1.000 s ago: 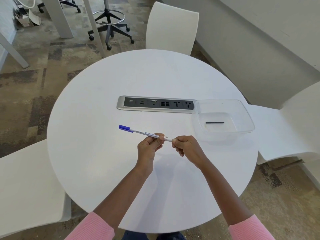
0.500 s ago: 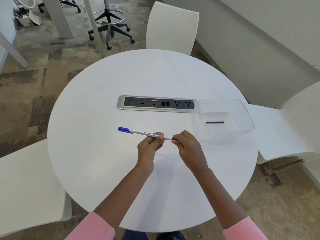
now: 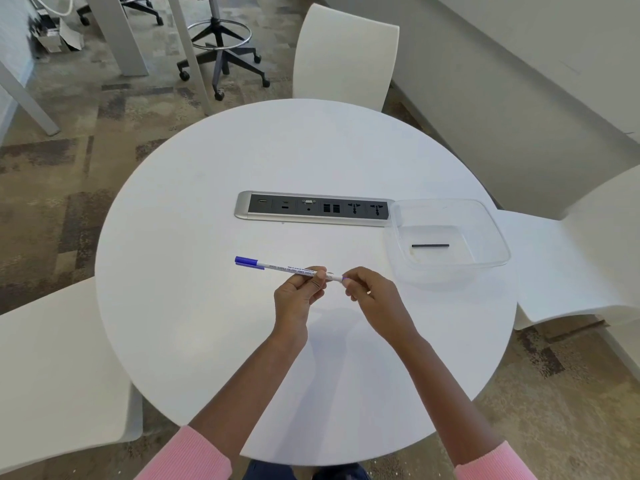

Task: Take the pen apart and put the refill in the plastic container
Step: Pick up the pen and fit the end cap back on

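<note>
A white pen [image 3: 277,266] with a blue cap at its left end is held level above the round white table [image 3: 207,341]. My left hand [image 3: 298,296] grips the barrel near its right half. My right hand [image 3: 372,292] pinches the small blue end piece at the pen's right tip. A clear plastic container [image 3: 498,237] stands to the right of the hands. A thin dark stick [image 3: 430,245] lies on the container's floor.
A silver socket panel [image 3: 242,209] is set into the table beyond the pen, touching the container's left corner. White chairs stand at the far side [image 3: 346,53], the left [image 3: 52,375] and the right [image 3: 571,265]. A wheeled stool [image 3: 221,53] is on the carpet behind.
My right hand has shifted its fingers on the pen's right tip; a bit of the blue end piece now shows between the hands. The pen and my left hand have barely moved.
</note>
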Demonstrator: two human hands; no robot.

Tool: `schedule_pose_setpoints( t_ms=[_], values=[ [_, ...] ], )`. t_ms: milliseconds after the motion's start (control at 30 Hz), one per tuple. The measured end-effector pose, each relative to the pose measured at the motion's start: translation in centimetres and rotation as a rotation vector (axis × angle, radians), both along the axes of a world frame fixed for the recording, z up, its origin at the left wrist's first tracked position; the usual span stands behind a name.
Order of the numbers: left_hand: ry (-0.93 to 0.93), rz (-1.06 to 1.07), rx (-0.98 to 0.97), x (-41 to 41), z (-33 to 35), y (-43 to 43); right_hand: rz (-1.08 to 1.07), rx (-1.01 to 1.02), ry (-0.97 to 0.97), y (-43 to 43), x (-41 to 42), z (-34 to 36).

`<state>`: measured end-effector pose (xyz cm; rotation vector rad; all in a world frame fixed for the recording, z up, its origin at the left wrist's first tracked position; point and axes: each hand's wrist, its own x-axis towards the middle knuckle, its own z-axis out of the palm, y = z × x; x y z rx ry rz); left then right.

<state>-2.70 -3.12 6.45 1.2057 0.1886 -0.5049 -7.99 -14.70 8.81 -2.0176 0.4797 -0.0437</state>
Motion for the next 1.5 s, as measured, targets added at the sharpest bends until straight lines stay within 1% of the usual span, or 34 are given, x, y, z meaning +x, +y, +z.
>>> schedule_pose_setpoints(
  t_ms=[100,167,300,367,433,500,633,667,733,800,867,933,1067,1133,1267,1500],
  values=[
    [0.018,0.015,-0.007,0.1,0.0,0.1,-0.058,-0.086,-0.129,0.4,-0.3,-0.2],
    [0.021,0.017,-0.013,0.0,0.0,0.1,-0.038,-0.190,-0.183,0.5,-0.2,-0.1],
    [0.026,0.016,-0.021,-0.1,0.0,-0.1,0.032,-0.423,-0.214,0.5,-0.1,-0.2],
    [0.016,0.012,-0.017,-0.1,-0.1,-0.1,0.057,-0.473,-0.196,0.6,0.0,-0.2],
    [-0.001,0.006,-0.012,-0.1,-0.2,0.0,0.072,-0.449,-0.153,0.5,0.1,-0.1],
    [-0.024,-0.008,-0.004,-0.1,-0.2,0.1,0.072,-0.361,-0.085,0.2,0.2,0.0],
    [-0.036,-0.017,0.010,-0.3,-0.2,0.0,0.070,-0.059,0.110,-0.5,0.7,0.4],
    [-0.033,-0.014,0.009,-0.3,-0.2,-0.1,0.066,0.006,0.128,-0.6,0.7,0.5],
    [-0.024,-0.003,0.001,-0.1,-0.2,-0.1,0.048,0.074,0.099,-0.6,0.7,0.6],
    [-0.014,0.012,-0.014,0.0,-0.1,-0.1,0.020,0.048,0.025,-0.2,0.4,0.6],
    [-0.010,0.022,-0.024,0.1,-0.1,-0.1,-0.012,-0.030,-0.061,0.2,0.1,0.3],
    [-0.005,0.026,-0.026,0.2,0.0,-0.1,-0.020,-0.148,-0.124,0.5,-0.1,0.0],
    [0.004,0.015,-0.031,0.1,-0.1,-0.1,0.034,-0.429,-0.227,0.5,0.0,0.1],
    [0.005,0.014,-0.032,0.0,-0.1,-0.2,0.065,-0.489,-0.241,0.4,0.1,0.2],
    [-0.005,0.003,-0.030,-0.1,-0.2,-0.1,0.113,-0.436,-0.169,0.1,0.2,0.4],
    [-0.019,-0.013,-0.016,-0.3,-0.3,-0.1,0.135,-0.186,0.014,-0.7,0.5,0.6]
  ],
)
